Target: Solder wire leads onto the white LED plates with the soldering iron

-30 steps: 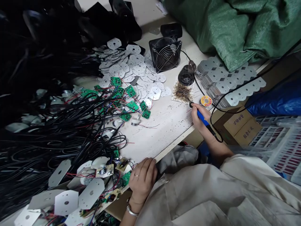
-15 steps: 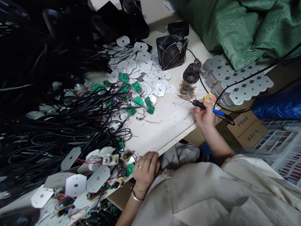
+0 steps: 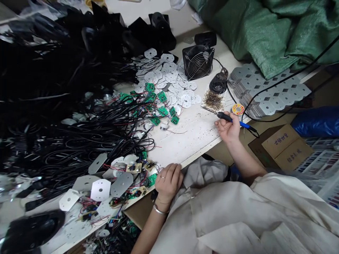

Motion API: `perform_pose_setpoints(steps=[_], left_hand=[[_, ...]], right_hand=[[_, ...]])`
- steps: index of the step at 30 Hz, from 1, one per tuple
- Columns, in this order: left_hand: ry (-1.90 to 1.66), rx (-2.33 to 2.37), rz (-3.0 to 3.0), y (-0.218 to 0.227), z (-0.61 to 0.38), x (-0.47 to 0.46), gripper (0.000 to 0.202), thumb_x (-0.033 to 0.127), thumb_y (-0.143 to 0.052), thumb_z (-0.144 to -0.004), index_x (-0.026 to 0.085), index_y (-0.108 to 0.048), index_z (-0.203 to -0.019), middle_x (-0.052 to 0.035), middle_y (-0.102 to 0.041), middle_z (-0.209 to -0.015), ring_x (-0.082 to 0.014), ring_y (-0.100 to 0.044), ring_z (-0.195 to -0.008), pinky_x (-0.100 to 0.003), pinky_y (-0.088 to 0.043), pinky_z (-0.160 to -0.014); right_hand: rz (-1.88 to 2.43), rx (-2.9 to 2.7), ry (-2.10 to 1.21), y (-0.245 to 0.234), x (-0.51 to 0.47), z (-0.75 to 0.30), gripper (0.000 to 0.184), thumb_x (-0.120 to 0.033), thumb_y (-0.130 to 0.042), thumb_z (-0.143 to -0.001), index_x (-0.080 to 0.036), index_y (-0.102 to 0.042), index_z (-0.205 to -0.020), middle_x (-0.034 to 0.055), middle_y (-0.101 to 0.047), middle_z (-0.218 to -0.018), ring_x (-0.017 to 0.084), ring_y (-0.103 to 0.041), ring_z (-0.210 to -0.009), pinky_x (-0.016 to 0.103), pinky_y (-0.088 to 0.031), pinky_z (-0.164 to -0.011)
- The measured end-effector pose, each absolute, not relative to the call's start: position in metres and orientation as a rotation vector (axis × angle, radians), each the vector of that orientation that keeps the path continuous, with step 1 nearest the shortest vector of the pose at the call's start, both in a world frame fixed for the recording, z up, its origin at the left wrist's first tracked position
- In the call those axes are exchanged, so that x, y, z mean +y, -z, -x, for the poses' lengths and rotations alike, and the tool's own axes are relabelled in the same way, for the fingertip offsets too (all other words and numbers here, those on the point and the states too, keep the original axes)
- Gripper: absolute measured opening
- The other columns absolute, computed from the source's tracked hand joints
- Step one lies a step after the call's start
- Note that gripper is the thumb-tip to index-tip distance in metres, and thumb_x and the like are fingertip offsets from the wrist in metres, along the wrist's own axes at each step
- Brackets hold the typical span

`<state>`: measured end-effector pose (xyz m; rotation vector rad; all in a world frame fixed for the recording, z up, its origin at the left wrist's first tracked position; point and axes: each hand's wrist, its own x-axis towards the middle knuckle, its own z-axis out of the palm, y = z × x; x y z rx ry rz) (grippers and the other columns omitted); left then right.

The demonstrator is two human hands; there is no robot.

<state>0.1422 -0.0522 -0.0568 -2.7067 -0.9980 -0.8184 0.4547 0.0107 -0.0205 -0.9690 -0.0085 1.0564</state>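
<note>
My right hand (image 3: pixel 228 129) is closed around a blue-handled soldering iron (image 3: pixel 230 118), held nearly flat with its tip pointing left over the white table (image 3: pixel 185 139). A black cord runs off from the handle to the right. My left hand (image 3: pixel 168 182) rests at the table's near edge with its fingers curled, next to small green circuit boards (image 3: pixel 149 180) and silver hexagonal plates (image 3: pixel 100 189). Whether it grips one of them is hidden. A ring and a wrist bangle show on that hand.
A big tangle of black cables (image 3: pixel 79 130) covers the left. Green boards (image 3: pixel 159 106) and white discs (image 3: pixel 169 76) lie mid-table. A black fan (image 3: pixel 198 62), iron stand (image 3: pixel 218 84), solder spool (image 3: pixel 238 109), stacked plates (image 3: pixel 270 95), green sacks (image 3: pixel 265 31) and cardboard box (image 3: pixel 283 146) sit right.
My right hand has tipped the soldering iron from steep to nearly flat and lifted slightly from the table. My left hand stays at the table edge. The view has shifted.
</note>
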Motion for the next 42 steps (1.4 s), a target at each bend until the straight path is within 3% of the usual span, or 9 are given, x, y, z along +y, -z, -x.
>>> perform_pose_setpoints(steps=[8,14,17,20,22,28,33,38,42], left_hand=[[0.816,-1.008,2.702,0.055,-0.145,-0.051,0.019,0.01,-0.064,-0.091,0.016,-0.064,-0.109,-0.0068,-0.075,-0.094,-0.0211,-0.072,-0.09,-0.032,-0.053,-0.081],[1.107,-1.111,2.759,-0.003,-0.155,-0.03,0.027,0.003,-0.062,-0.089,0.018,-0.066,-0.11,-0.0081,-0.072,-0.1,-0.0196,-0.07,-0.095,-0.035,-0.058,-0.089],[1.177,-1.022,2.761,-0.04,-0.175,0.031,0.029,0.008,-0.062,-0.09,0.023,-0.068,-0.115,-0.0066,-0.074,-0.105,-0.0186,-0.071,-0.099,-0.033,-0.058,-0.09],[1.138,-1.109,2.842,-0.06,-0.215,0.12,0.015,0.022,-0.06,-0.094,0.022,-0.071,-0.104,-0.0052,-0.074,-0.099,-0.018,-0.07,-0.094,-0.032,-0.059,-0.087],[1.064,-1.274,2.904,-0.064,-0.25,0.18,0.022,0.031,-0.056,-0.094,0.019,-0.072,-0.105,-0.0072,-0.073,-0.102,-0.0178,-0.069,-0.09,-0.03,-0.059,-0.08],[0.629,-1.543,2.925,-0.07,-0.341,0.289,0.051,0.033,-0.066,-0.084,0.01,-0.066,-0.129,-0.0175,-0.066,-0.129,-0.024,-0.069,-0.1,-0.038,-0.056,-0.096],[0.239,-1.491,2.984,-0.076,-0.358,0.326,0.044,0.029,-0.07,-0.081,0.01,-0.072,-0.12,-0.0102,-0.074,-0.103,-0.0262,-0.07,-0.098,-0.038,-0.055,-0.095],[0.429,-1.58,3.156,-0.067,-0.36,0.346,0.057,0.023,-0.077,-0.075,0.008,-0.067,-0.13,-0.0111,-0.073,-0.106,-0.0225,-0.07,-0.096,-0.035,-0.057,-0.094],[0.601,-1.635,3.18,-0.059,-0.366,0.346,0.056,0.02,-0.08,-0.073,0.007,-0.067,-0.126,-0.0112,-0.071,-0.102,-0.0211,-0.068,-0.092,-0.037,-0.057,-0.095]], right_hand=[[0.912,-0.237,-0.921,0.041,0.014,-0.454,0.026,-0.05,-0.065,-0.078,-0.025,-0.062,-0.085,-0.0102,-0.058,-0.047,0.008,-0.049,-0.039,0.027,-0.056,-0.063],[1.114,-0.532,-0.562,0.048,0.0,-0.429,0.028,-0.048,-0.063,-0.09,-0.023,-0.065,-0.103,-0.0082,-0.065,-0.065,0.009,-0.062,-0.057,0.027,-0.054,-0.068],[1.15,-0.646,-0.454,0.055,-0.005,-0.423,0.026,-0.047,-0.059,-0.095,-0.024,-0.064,-0.106,-0.0073,-0.062,-0.068,0.009,-0.063,-0.058,0.029,-0.055,-0.069],[1.157,-0.727,-0.431,0.065,-0.007,-0.422,0.02,-0.039,-0.056,-0.099,-0.025,-0.065,-0.108,-0.0063,-0.061,-0.071,0.009,-0.062,-0.058,0.03,-0.054,-0.067],[1.157,-0.769,-0.404,0.069,-0.009,-0.422,0.017,-0.033,-0.054,-0.1,-0.026,-0.065,-0.111,-0.0059,-0.061,-0.072,0.009,-0.061,-0.057,0.03,-0.054,-0.067],[1.173,-0.774,-0.339,0.065,-0.011,-0.42,0.019,-0.024,-0.053,-0.1,-0.027,-0.066,-0.112,-0.0057,-0.06,-0.07,0.009,-0.061,-0.057,0.028,-0.053,-0.063],[1.189,-0.807,-0.302,0.054,-0.013,-0.419,0.017,-0.022,-0.053,-0.098,-0.025,-0.067,-0.108,-0.0048,-0.061,-0.073,0.007,-0.058,-0.053,0.026,-0.053,-0.057],[1.215,-0.891,-0.31,0.05,-0.015,-0.422,0.02,-0.017,-0.052,-0.098,-0.025,-0.066,-0.111,-0.0046,-0.061,-0.072,0.007,-0.059,-0.055,0.027,-0.054,-0.061],[1.219,-0.882,-0.354,0.049,-0.016,-0.423,0.02,-0.017,-0.051,-0.099,-0.025,-0.065,-0.111,-0.0045,-0.061,-0.074,0.007,-0.058,-0.056,0.027,-0.053,-0.06]])
